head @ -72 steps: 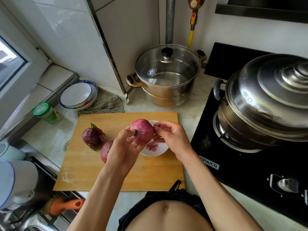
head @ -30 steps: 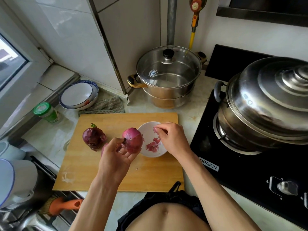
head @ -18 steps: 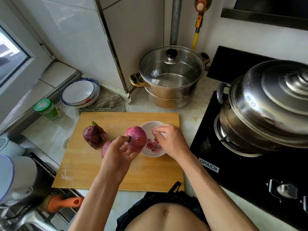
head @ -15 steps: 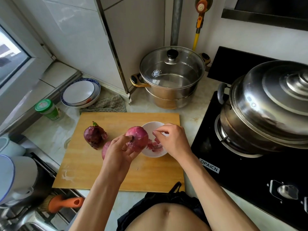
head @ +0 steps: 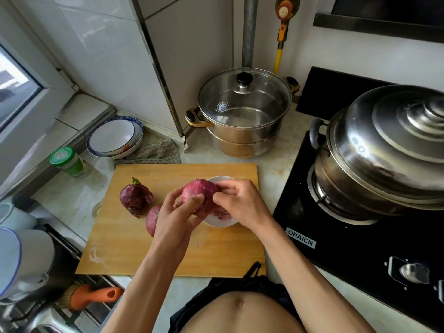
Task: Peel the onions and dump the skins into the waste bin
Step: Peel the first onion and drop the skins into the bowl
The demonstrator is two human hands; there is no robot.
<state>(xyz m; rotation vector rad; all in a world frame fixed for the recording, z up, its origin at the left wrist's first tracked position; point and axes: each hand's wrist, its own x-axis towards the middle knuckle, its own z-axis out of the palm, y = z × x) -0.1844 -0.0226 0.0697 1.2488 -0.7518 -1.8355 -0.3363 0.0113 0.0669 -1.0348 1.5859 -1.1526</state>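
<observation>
My left hand (head: 175, 217) grips a partly peeled red onion (head: 198, 192) above the wooden cutting board (head: 149, 251). My right hand (head: 240, 203) pinches the skin at the onion's right side. Under both hands sits a small white bowl (head: 219, 223) with pink skin scraps in it. A dark unpeeled onion (head: 135, 197) with a green sprout stands on the board's left part. Another reddish onion (head: 152, 218) lies beside it, half hidden by my left hand. No waste bin is in view.
A glass-lidded steel pot (head: 245, 114) stands behind the board. A large lidded steel pot (head: 384, 150) sits on the black stove (head: 360, 255) at right. Stacked bowls (head: 114, 138), a green-capped jar (head: 68, 162) and a cloth (head: 156, 152) are at back left. A brush (head: 93, 295) lies near the sink.
My right hand left the bowl, where it dropped a skin piece, and came back to the onion. My left hand lifted the onion up and right over the bowl.
</observation>
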